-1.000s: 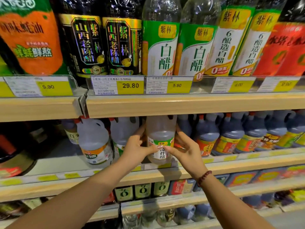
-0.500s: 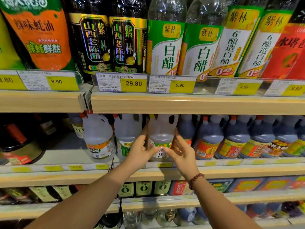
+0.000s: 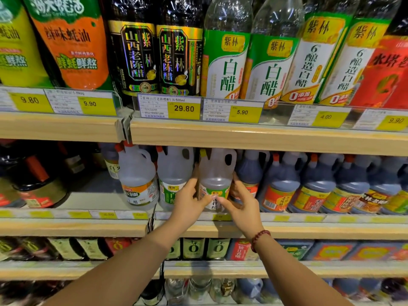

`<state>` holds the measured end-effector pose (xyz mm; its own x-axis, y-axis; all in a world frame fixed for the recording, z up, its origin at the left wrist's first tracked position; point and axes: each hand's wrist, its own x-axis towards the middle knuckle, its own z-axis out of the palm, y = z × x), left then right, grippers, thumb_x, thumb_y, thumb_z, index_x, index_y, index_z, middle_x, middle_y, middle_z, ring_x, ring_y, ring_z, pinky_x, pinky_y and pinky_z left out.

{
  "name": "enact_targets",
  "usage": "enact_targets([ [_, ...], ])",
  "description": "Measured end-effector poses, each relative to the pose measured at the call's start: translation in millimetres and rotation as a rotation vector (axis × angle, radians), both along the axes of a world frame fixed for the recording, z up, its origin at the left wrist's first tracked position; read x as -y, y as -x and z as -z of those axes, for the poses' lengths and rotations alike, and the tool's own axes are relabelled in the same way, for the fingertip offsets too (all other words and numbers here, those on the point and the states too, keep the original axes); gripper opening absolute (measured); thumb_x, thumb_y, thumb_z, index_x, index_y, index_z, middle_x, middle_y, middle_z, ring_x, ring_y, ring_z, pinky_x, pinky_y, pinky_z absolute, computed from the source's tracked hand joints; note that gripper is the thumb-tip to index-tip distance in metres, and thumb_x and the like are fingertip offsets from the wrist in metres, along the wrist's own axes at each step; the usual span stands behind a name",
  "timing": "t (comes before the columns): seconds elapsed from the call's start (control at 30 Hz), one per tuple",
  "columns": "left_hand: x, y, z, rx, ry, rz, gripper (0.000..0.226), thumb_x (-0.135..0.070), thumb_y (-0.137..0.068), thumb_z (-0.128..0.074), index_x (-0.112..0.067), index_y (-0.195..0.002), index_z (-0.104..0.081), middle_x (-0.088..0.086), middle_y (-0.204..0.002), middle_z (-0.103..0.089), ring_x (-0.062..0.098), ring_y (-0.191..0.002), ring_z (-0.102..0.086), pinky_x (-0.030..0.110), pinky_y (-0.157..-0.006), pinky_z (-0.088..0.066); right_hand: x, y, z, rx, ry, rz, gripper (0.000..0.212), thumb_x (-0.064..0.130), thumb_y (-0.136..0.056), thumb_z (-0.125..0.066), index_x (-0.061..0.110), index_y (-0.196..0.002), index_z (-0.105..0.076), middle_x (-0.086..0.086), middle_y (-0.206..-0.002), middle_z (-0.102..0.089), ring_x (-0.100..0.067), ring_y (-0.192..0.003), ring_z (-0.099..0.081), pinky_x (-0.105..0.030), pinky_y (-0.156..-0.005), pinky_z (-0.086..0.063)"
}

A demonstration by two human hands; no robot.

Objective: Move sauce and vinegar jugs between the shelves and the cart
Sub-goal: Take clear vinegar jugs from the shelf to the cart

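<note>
A clear vinegar jug (image 3: 217, 173) with a yellow cap and a green label stands upright at the front of the middle shelf (image 3: 287, 228). My left hand (image 3: 189, 200) grips its left side and my right hand (image 3: 241, 200) grips its right side, thumbs meeting on the label. Two more clear jugs (image 3: 138, 175) (image 3: 174, 173) stand to its left. A row of several dark sauce jugs (image 3: 313, 184) runs to its right. The cart is out of view.
The upper shelf (image 3: 254, 134) hangs low over the jug tops and carries tall vinegar bottles (image 3: 225, 58) and yellow price tags. Dark containers (image 3: 37, 184) sit at the middle shelf's far left. Smaller bottles (image 3: 194, 248) fill the lower shelves.
The view has shifted down and closer to the shelf. Both hands have stayed on the green-label jug, which now stands further back on the shelf in line with its neighbours.
</note>
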<state>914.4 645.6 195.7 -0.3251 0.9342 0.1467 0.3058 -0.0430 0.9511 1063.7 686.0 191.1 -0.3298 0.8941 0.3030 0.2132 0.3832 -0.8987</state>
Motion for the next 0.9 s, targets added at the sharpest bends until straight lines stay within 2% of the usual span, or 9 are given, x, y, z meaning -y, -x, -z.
enact_targets([
  [0.07, 5, -3, 0, 0.070, -0.037, -0.039, 0.037, -0.010, -0.082, -0.070, -0.009, -0.116, -0.057, -0.004, -0.117, -0.063, -0.001, -0.105, -0.057, 0.026, -0.098, -0.045, 0, -2, -10, 0.012, -0.041, 0.021, 0.046, 0.021, -0.082, -0.071, 0.043, -0.115, -0.049, 0.016, -0.110, -0.062, 0.006, -0.104, -0.057, -0.019, -0.088, -0.053],
  [0.13, 11, -8, -1, 0.234, -0.059, -0.116, 0.053, -0.004, -0.085, -0.065, -0.009, -0.135, -0.047, -0.007, -0.133, -0.049, 0.005, -0.122, -0.048, 0.031, -0.108, -0.039, -3, -2, -19, 0.030, -0.101, 0.066, 0.041, 0.026, -0.081, -0.072, 0.036, -0.116, -0.053, 0.014, -0.104, -0.060, -0.001, -0.101, -0.057, -0.022, -0.086, -0.052],
  [0.3, 8, -20, -6, 0.413, -0.081, -0.250, 0.050, 0.001, -0.085, -0.063, -0.004, -0.132, -0.049, 0.002, -0.131, -0.053, 0.011, -0.120, -0.048, 0.042, -0.108, -0.040, -6, 4, -30, 0.168, -0.189, 0.105, 0.037, 0.029, -0.081, -0.071, 0.019, -0.114, -0.059, 0.001, -0.095, -0.049, 0.001, -0.080, -0.049, -0.014, -0.074, -0.046],
  [0.4, 3, -25, -8, 0.377, -0.104, -0.260, 0.048, 0.000, -0.084, -0.064, -0.001, -0.130, -0.051, -0.004, -0.120, -0.052, 0.009, -0.114, -0.048, 0.035, -0.106, -0.041, -9, 6, -30, 0.260, -0.187, 0.124, 0.013, 0.033, -0.080, -0.071, 0.028, -0.087, -0.061, 0.000, -0.089, -0.045, 0.005, -0.074, -0.047, -0.002, -0.065, -0.036],
  [0.5, -2, -27, -6, 0.361, -0.118, -0.275, 0.046, 0.000, -0.084, -0.065, 0.001, -0.128, -0.052, -0.006, -0.113, -0.054, 0.007, -0.108, -0.050, 0.027, -0.098, -0.041, -15, 8, -31, 0.265, -0.189, 0.177, 0.036, 0.034, -0.078, -0.074, 0.034, -0.061, -0.042, 0.000, -0.097, -0.052, 0.002, -0.081, -0.048, -0.004, -0.070, -0.035],
  [0.63, -5, -27, -9, 0.310, -0.080, -0.292, 0.015, -0.006, -0.083, -0.068, -0.013, -0.096, -0.069, -0.008, -0.092, -0.063, 0.006, -0.093, -0.058, 0.026, -0.086, -0.048, -21, 10, -26, 0.285, -0.137, 0.195, 0.038, 0.038, -0.078, -0.073, 0.008, -0.060, -0.055, -0.020, -0.099, -0.064, -0.022, -0.094, -0.057, -0.035, -0.078, -0.048],
  [0.73, -6, -26, -9, 0.272, -0.087, -0.283, 0.036, -0.006, -0.084, -0.066, -0.036, -0.068, -0.053, -0.015, -0.075, -0.054, -0.004, -0.074, -0.049, 0.021, -0.074, -0.044, -22, 12, -22, 0.262, -0.119, 0.197, 0.041, 0.038, -0.078, -0.072, 0.005, -0.062, -0.055, -0.024, -0.104, -0.062, -0.030, -0.101, -0.057, -0.036, -0.083, -0.048],
  [0.83, -6, -23, -6, 0.237, -0.102, -0.262, 0.022, -0.011, -0.085, -0.066, -0.027, -0.072, -0.061, 0.008, -0.083, -0.066, 0.012, -0.083, -0.058, 0.037, -0.083, -0.051, -22, 12, -20, 0.252, -0.116, 0.211, 0.041, 0.039, -0.077, -0.073, 0.011, -0.058, -0.050, -0.022, -0.097, -0.063, -0.029, -0.096, -0.059, -0.031, -0.077, -0.046],
  [0.9, -6, -23, -8, 0.232, -0.093, -0.269, 0.030, -0.009, -0.085, -0.066, -0.033, -0.069, -0.057, -0.002, -0.078, -0.062, 0.004, -0.077, -0.054, 0.029, -0.079, -0.048, -23, 12, -20, 0.252, -0.120, 0.208, 0.038, 0.038, -0.077, -0.073, 0.006, -0.062, -0.057, -0.020, -0.103, -0.063, -0.026, -0.097, -0.059, -0.025, -0.077, -0.044],
])
